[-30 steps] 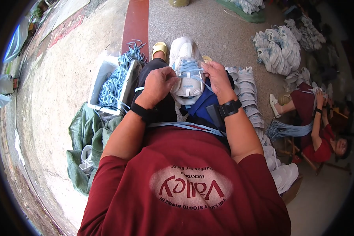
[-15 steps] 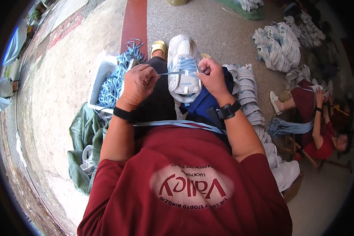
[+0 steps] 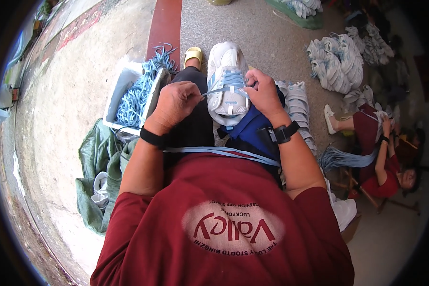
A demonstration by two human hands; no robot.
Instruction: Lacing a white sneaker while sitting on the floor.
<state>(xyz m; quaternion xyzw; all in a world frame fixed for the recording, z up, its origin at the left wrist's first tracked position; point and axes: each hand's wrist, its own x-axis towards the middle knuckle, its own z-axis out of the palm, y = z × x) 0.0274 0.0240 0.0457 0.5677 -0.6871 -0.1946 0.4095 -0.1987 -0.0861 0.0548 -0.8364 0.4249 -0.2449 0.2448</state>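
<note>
A white sneaker (image 3: 226, 53) with light blue trim rests at my lap, toe pointing away from me. Pale blue laces cross its upper part. To its left, my left hand (image 3: 178, 102) pinches the end of a blue shoelace (image 3: 214, 91) that runs to the eyelets. My right hand (image 3: 264, 93) is closed at the shoe's right edge, thumb and forefinger together on the lace there. Blue cloth (image 3: 248, 125) lies under the heel. More blue laces (image 3: 209, 149) hang across my waist.
At left stand a white bin (image 3: 110, 112) heaped with blue laces (image 3: 132, 102) and a green sack (image 3: 93, 152) with white shoes. Stacked white shoe uppers (image 3: 298, 107) line my right side; bundled uppers (image 3: 336, 62) lie beyond. A co-worker (image 3: 383, 157) sits at far right.
The sneaker and both hands sit slightly further right in the picture. My left hand has turned a little, and the lace between it and the shoe slants more.
</note>
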